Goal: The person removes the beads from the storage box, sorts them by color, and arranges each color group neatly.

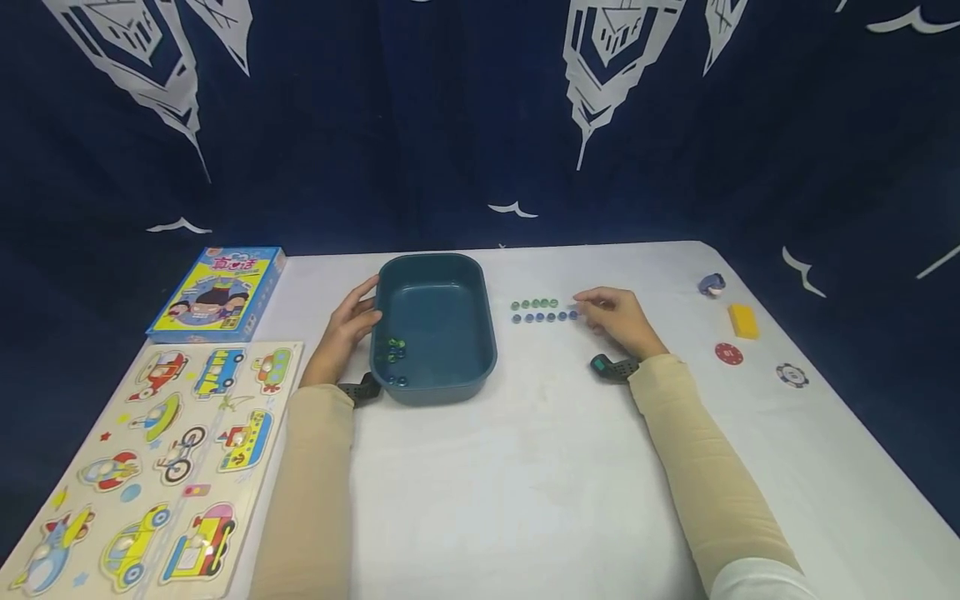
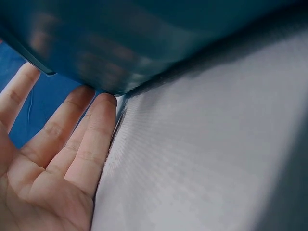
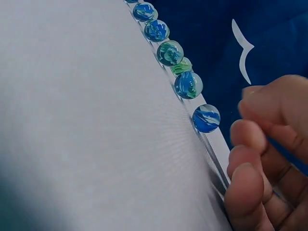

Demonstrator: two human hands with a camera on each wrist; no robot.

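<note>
My left hand (image 1: pixel 343 333) rests along the left side of a dark teal plastic tub (image 1: pixel 438 392), its fairly straight fingers (image 2: pixel 91 144) touching the outer wall. Several green and blue glass marbles (image 1: pixel 396 343) lie at the tub's left end. Right of the tub, marbles stand in two rows: green marbles (image 1: pixel 535 303) behind, blue marbles (image 1: pixel 540 317) in front. At the rows' right end is my right hand (image 1: pixel 618 321), fingers bent and thumb and index finger close together. Beside its fingertips sits the end blue marble (image 3: pixel 206 118). I cannot tell whether a marble is between them.
A wooden vehicle puzzle board (image 1: pixel 161 467) and a yellow-blue box (image 1: pixel 217 296) occupy the left. On the right lie a small purple-blue figure (image 1: pixel 712 285), a yellow block (image 1: pixel 743 321), a red chip (image 1: pixel 728 354) and a grey-white chip (image 1: pixel 792 376). A dark blue curtain (image 1: pixel 420 150) hangs behind.
</note>
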